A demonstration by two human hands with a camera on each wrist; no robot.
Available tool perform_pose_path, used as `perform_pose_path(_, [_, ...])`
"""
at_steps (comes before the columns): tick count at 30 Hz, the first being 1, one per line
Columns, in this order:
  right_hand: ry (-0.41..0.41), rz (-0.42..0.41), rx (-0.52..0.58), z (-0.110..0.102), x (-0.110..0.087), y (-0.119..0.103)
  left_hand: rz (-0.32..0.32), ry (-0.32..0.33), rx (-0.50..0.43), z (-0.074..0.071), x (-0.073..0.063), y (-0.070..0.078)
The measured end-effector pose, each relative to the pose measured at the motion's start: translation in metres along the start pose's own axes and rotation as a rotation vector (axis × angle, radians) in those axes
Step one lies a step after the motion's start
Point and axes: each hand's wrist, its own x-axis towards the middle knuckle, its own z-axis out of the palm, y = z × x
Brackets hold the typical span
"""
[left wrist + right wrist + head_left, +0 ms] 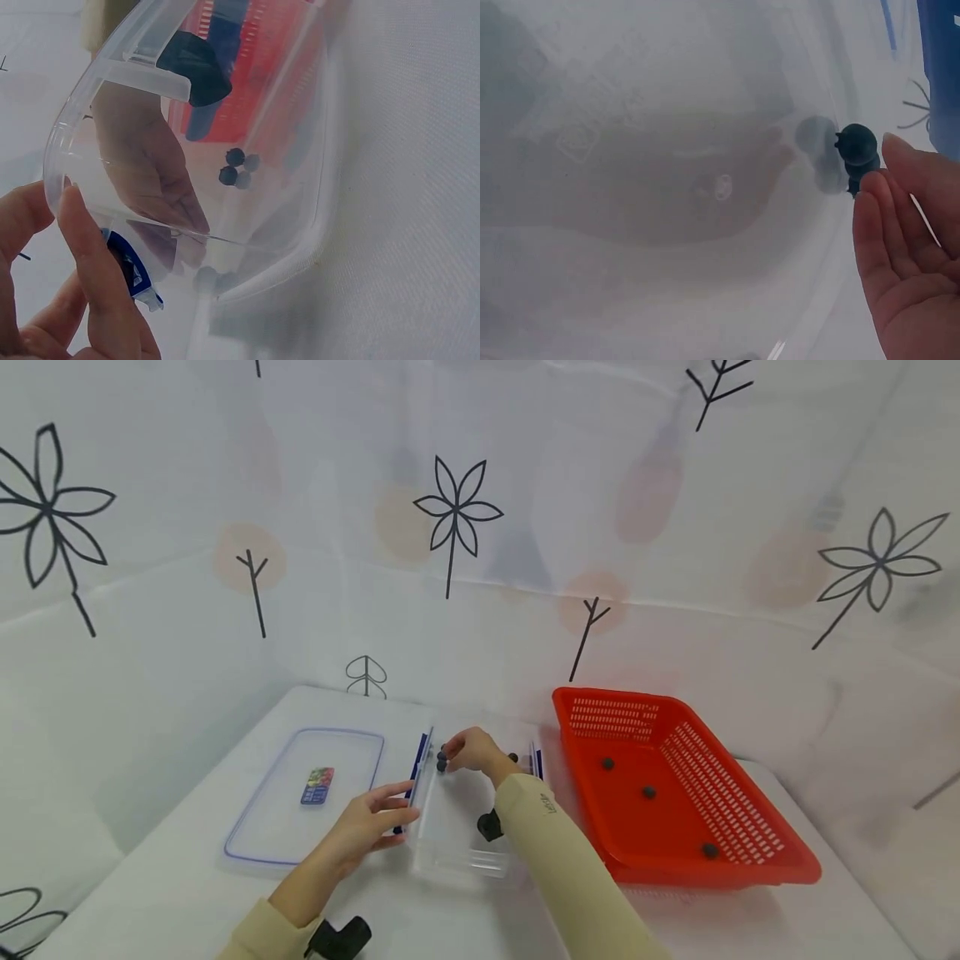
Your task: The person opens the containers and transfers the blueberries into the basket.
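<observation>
A clear plastic container [465, 810] with blue side clips stands mid-table. My left hand [371, 822] pinches its left rim; in the left wrist view the fingertips [73, 202] meet at the wall. My right hand [476, 752] reaches inside, by the far left corner. There a few blueberries [857, 144] sit close together against the wall, and thumb and fingers of the right hand [911, 255] close about one, partly hidden by the fingertips. Two more blueberries [235, 157] lie on the container's floor toward the other side.
Right of the container stands a red basket [705, 768] with three blueberries [648, 792] spread over its floor. To the left lies a clear lid [281, 822] with a blue seal and a printed label [317, 786]. A patterned cloth [525, 635] hangs behind the white table.
</observation>
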Motion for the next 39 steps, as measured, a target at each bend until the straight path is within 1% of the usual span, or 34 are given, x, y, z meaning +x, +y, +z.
perform_pose_path(4, [-0.045,-0.022,-0.079,-0.001,0.002,0.005,0.001,-0.002,-0.005,0.003,0.001,0.001])
perform_pose_path(8, [-0.053,-0.057,-0.168,0.0,0.004,0.008,0.006,-0.009,-0.003,0.004,0.002,0.003])
perform_pose_path(11, [-0.058,-0.069,-0.206,0.001,0.004,0.008,0.009,-0.013,0.0,0.004,0.002,0.003])
perform_pose_path(17, [-0.1,-0.052,-0.21,0.005,0.001,0.004,0.006,-0.011,-0.008,0.006,0.002,0.003])
perform_pose_path(21, [-0.136,-0.066,-0.235,0.007,0.002,0.003,0.004,-0.01,-0.01,0.006,0.002,0.004])
perform_pose_path(24, [-0.125,-0.084,-0.209,0.007,0.001,-0.001,0.002,-0.005,-0.012,0.006,0.002,0.004])
perform_pose_path(29, [-0.087,-0.068,-0.127,0.002,-0.007,-0.013,-0.005,0.002,-0.003,0.005,0.002,0.001])
perform_pose_path(31, [-0.082,-0.067,-0.099,-0.002,-0.012,-0.019,-0.008,0.01,0.008,0.003,0.002,0.0])
perform_pose_path(34, [-0.07,-0.087,-0.044,-0.009,-0.022,-0.029,-0.011,0.015,0.018,0.002,0.001,-0.001])
perform_pose_path(39, [-0.048,-0.129,0.042,-0.023,-0.045,-0.044,-0.01,0.013,0.019,0.0,0.0,-0.002])
